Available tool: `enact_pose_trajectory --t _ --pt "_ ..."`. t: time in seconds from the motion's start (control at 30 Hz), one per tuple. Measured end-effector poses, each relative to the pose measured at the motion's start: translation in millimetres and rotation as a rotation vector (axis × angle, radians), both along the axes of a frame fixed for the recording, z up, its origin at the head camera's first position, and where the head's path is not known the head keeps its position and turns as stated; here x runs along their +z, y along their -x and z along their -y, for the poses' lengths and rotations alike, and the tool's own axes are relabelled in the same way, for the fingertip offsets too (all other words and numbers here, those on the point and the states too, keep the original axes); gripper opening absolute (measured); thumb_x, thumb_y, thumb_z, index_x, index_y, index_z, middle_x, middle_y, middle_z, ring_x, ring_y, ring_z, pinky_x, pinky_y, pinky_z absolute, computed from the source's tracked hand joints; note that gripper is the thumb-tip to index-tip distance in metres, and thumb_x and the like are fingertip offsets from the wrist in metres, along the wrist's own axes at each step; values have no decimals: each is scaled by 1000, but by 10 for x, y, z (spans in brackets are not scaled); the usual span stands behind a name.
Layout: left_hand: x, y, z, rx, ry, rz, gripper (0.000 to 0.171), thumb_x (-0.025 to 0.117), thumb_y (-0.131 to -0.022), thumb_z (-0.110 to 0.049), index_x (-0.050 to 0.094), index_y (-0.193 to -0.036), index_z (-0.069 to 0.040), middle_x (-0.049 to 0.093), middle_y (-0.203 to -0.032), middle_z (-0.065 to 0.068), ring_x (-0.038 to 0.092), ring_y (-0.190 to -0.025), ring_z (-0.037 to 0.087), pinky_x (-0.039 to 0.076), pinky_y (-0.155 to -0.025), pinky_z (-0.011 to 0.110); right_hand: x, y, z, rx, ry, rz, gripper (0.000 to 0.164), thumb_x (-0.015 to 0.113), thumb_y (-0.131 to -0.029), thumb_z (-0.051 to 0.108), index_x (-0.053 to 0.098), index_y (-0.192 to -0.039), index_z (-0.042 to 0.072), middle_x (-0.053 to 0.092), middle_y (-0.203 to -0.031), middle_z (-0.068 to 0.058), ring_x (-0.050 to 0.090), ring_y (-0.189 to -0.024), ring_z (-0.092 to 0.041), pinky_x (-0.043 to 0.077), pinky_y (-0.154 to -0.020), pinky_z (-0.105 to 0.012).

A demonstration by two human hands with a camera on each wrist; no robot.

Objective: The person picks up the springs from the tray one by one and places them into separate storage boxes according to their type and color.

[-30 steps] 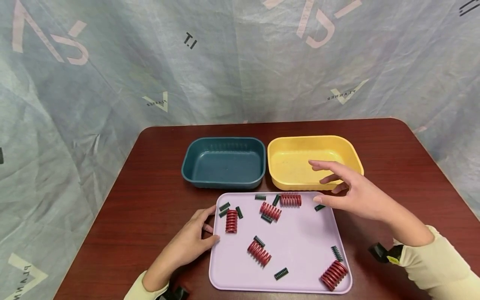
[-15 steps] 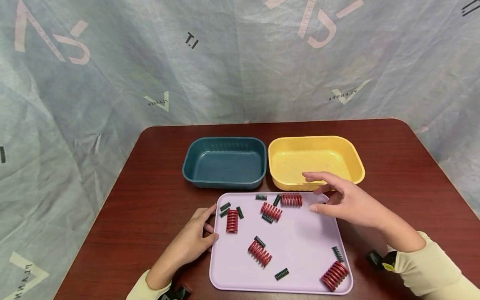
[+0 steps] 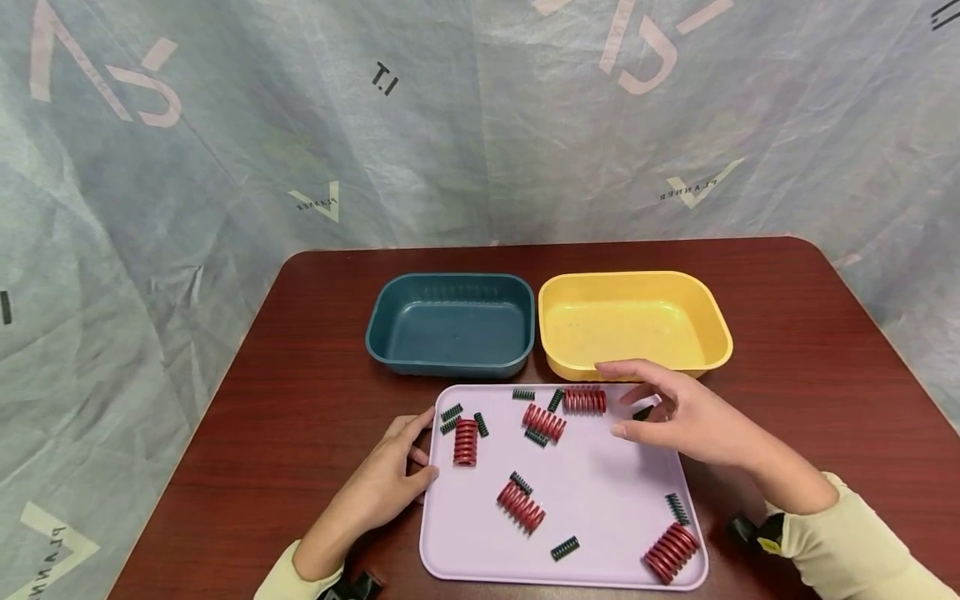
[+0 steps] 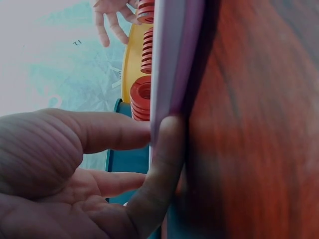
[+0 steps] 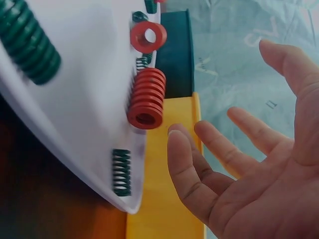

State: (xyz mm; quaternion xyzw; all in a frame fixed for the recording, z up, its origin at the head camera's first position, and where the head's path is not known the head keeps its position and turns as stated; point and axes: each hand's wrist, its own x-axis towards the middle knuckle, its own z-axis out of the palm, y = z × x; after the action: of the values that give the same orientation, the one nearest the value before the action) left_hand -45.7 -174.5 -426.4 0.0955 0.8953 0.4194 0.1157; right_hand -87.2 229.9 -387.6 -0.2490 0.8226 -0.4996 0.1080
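Observation:
A lilac tray (image 3: 600,508) holds several thick red coil springs (image 3: 465,442) and several small dark green springs (image 3: 565,547). At its left edge my left hand (image 3: 382,479) pinches the rim, with the thumb (image 4: 114,132) on the top side and a finger (image 4: 167,159) against the underside. My right hand (image 3: 686,417) hovers over the far right corner, fingers spread and holding nothing. Beneath it lies one green spring (image 5: 121,172), mostly covered by the hand in the head view. A red spring (image 3: 585,401) lies just left of its fingertips.
Behind the tray stand a dark teal bin (image 3: 450,367) and a yellow bin (image 3: 566,367), side by side, with nothing visible inside. All rest on a reddish-brown table (image 3: 300,350). A grey printed sheet (image 3: 480,125) hangs behind the table.
My right hand has moved toward me and slightly left, from over the yellow bin's front to over the tray's far right corner. The left hand stays at the tray rim.

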Motion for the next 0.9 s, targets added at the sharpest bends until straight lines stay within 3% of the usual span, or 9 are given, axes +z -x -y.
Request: enact_pose_trajectory --t 0.17,0.37,0.53,0.77,0.9 --pt "7 -2 3 0 -8 -1 73 75 -87 7 45 -154 -1 51 -136 12 61 -91 14 57 -63 23 -60 -25 42 6 -15 -14 64 84 -89 20 57 -146 12 61 -138 -12 66 -106 -31 61 -77 -34" --pt "16 -6 0 -4 6 6 73 74 -88 6 43 -154 -1 50 -137 11 61 -92 14 57 -62 23 -164 -16 83 17 -64 -18 67 86 -87 27 57 -147 18 60 -139 -7 65 -105 -28 61 -80 -37" --pt "13 -4 -4 -8 24 5 74 74 -89 5 43 -155 -2 50 -136 9 61 -91 13 57 -63 23 -197 5 116 28 -133 -79 66 86 -87 34 58 -146 21 61 -134 -3 63 -102 -24 60 -79 -36" --pt "7 -4 1 -5 24 4 73 74 -88 5 43 -155 -2 50 -136 10 61 -92 14 56 -63 23 -238 41 220 15 -143 -239 55 86 -85 14 65 -136 13 68 -120 -5 64 -91 -20 59 -75 -32" --pt "8 -5 0 -5 18 10 73 74 -89 5 43 -155 -2 50 -136 10 60 -92 15 56 -62 23 -277 44 276 -15 -169 -253 50 85 -84 5 69 -131 12 70 -116 -4 65 -88 -19 59 -77 -33"
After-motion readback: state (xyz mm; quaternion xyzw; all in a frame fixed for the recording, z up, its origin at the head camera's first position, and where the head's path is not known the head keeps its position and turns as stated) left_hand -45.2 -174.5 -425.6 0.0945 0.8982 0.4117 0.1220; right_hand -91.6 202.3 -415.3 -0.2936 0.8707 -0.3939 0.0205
